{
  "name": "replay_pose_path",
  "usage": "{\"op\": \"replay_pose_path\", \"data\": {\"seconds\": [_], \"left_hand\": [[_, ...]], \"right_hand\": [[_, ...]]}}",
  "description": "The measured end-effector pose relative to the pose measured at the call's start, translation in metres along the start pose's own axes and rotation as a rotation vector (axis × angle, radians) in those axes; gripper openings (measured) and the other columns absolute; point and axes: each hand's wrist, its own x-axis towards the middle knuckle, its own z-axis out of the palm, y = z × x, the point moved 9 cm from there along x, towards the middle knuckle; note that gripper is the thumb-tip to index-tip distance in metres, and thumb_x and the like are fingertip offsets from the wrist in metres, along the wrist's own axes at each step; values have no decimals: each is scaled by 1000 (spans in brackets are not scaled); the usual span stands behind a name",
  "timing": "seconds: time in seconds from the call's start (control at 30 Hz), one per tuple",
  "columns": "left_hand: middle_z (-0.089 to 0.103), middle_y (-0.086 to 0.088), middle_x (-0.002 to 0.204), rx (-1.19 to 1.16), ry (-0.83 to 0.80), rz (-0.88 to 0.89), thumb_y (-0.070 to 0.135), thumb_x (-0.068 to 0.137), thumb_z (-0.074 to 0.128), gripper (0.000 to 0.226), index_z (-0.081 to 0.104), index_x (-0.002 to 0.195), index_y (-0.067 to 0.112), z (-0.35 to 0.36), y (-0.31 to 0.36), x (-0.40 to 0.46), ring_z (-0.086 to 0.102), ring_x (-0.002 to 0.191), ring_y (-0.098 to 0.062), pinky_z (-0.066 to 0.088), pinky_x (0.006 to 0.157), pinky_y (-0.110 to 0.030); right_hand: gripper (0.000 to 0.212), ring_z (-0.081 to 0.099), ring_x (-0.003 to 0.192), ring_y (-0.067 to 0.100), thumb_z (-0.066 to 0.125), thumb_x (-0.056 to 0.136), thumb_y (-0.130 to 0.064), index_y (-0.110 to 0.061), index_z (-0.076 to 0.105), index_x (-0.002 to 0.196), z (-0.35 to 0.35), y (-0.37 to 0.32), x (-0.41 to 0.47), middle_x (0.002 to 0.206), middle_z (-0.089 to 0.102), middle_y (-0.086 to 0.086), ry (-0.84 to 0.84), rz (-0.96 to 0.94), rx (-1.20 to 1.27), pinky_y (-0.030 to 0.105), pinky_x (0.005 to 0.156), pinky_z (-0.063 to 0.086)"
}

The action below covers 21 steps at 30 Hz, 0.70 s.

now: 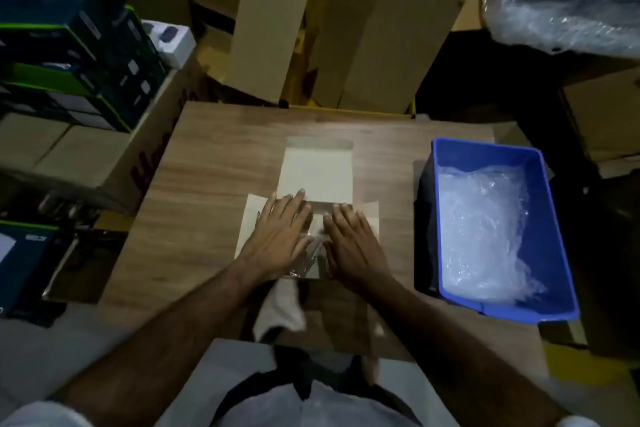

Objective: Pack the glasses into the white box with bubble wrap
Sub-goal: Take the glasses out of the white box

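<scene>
Hands pressing the wrapped bundle into the flat white cardboard box [317,177] on the brown wooden table [214,156].

We are laying our left hand [278,236] and right hand [353,239] flat, fingers straight, grasping nothing, over the clear bubble-wrap bundle [311,253] in the box; the glasses themselves we cannot see. We are judging that even, gentle pressure is best, with spare wrap near in the blue plastic tub [550,218].

Open box [317,177] on bench [214,156], lid flap beyond the fingers [299,196]; bin [554,229] right of them, holding bubble wrap [481,232]; cartons [346,45] behind bench.
</scene>
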Motion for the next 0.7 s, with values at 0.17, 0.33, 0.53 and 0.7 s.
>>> {"op": "replay_pose_path", "data": {"seconds": [0.17, 0.33, 0.53, 0.7], "left_hand": [[40, -13, 156, -31, -29, -14, 47, 100, 41, 54, 53, 141, 15, 19, 2, 4, 41, 138, -30, 24, 119, -47], [49, -4, 140, -61, -84, -95, 43, 100, 52, 40, 55, 134, 22, 27, -4, 15, 46, 126, -24, 34, 106, -42], [44, -7, 147, -189, -180, -160, 42, 97, 61, 30, 59, 122, 25, 37, -17, 11, 42, 133, -27, 33, 106, -46], [55, -8, 129, -274, -153, -59, 32, 97, 61, 25, 56, 119, 21, 23, -11, 0, 57, 117, -29, 47, 95, -45]], "right_hand": [[62, 24, 153, 35, 43, 99, -42, -8, 40, 152, 19, -1, 2, 159, 37, 19, -56, 12, -49, 51, 127, 9], [73, 35, 148, 35, 79, 78, -35, -8, 53, 140, 14, -1, 8, 150, 51, 17, -15, -1, -5, 54, 125, 18], [48, 27, 152, 31, 62, 95, -41, -8, 57, 130, 29, 5, 20, 152, 47, 17, -132, 66, 33, 48, 127, 12], [37, 45, 138, 37, 58, 97, -36, -6, 58, 119, 21, -2, 19, 141, 55, 23, -150, -25, 42, 48, 119, 28]]}}
